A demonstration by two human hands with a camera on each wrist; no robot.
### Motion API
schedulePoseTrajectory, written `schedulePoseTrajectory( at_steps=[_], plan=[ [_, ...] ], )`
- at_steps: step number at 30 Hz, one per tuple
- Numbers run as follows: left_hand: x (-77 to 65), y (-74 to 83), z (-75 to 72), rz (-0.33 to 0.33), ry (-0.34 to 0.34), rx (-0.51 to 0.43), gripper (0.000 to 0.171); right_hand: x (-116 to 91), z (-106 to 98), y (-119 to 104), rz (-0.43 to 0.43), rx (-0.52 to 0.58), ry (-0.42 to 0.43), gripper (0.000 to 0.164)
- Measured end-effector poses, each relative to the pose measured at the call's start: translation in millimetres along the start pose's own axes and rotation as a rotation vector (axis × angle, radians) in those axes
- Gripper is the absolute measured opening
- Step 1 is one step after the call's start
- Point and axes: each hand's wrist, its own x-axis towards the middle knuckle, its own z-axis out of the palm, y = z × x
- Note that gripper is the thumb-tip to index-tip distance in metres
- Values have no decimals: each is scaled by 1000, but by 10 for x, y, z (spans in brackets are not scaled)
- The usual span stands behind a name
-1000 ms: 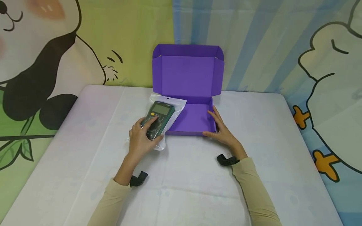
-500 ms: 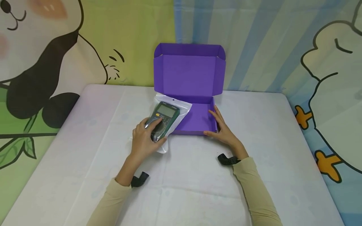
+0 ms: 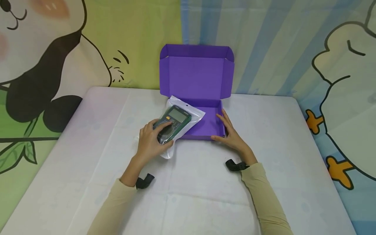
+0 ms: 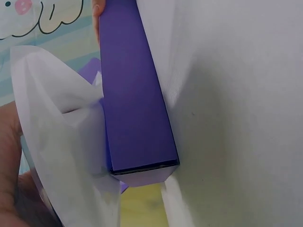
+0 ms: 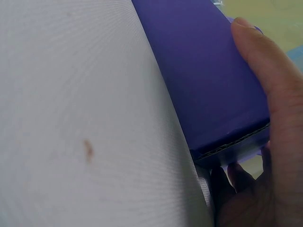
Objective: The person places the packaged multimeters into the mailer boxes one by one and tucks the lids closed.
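A dark green digital multimeter [image 3: 178, 119] lies tilted inside a clear and white plastic bag [image 3: 195, 114]. My left hand [image 3: 150, 139] grips it through the bag from the left, thumb and fingers on its sides. The bag overlaps the left part of a purple cardboard box [image 3: 204, 137], whose lid stands raised at the back. At the box's front right corner my right hand [image 3: 232, 138] holds on, with the thumb [image 5: 258, 49] along the front wall and the fingers at the right side. In the left wrist view the bag [image 4: 71, 142] hides most of the multimeter.
A white cloth covers the table [image 3: 191, 202]. Behind it hangs a backdrop [image 3: 141, 42] printed with cartoon animals. Black wrist cameras sit on the left wrist [image 3: 145, 181] and right wrist [image 3: 236, 165].
My left hand has carried the bagged multimeter to the right, further over the box's left side. The right hand stays at the box's front right corner.
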Motion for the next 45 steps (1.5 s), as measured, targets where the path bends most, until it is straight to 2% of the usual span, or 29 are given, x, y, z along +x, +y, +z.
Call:
schedulePoseTrajectory(
  at_steps=[7,17,28,45],
  plan=[
    [116,-43,-20,20,-51,-6,64,-3,-16,0,1,7,4,89],
    [266,-73,-34,79,-100,-32,64,13,-37,6,-2,-9,9,92],
    [460,-166,-28,160,-184,-45,65,-1,-37,39,-23,-28,22,93],
    [640,-179,43,199,-263,-127,66,-6,-8,12,-26,-20,17,93]
  ],
)
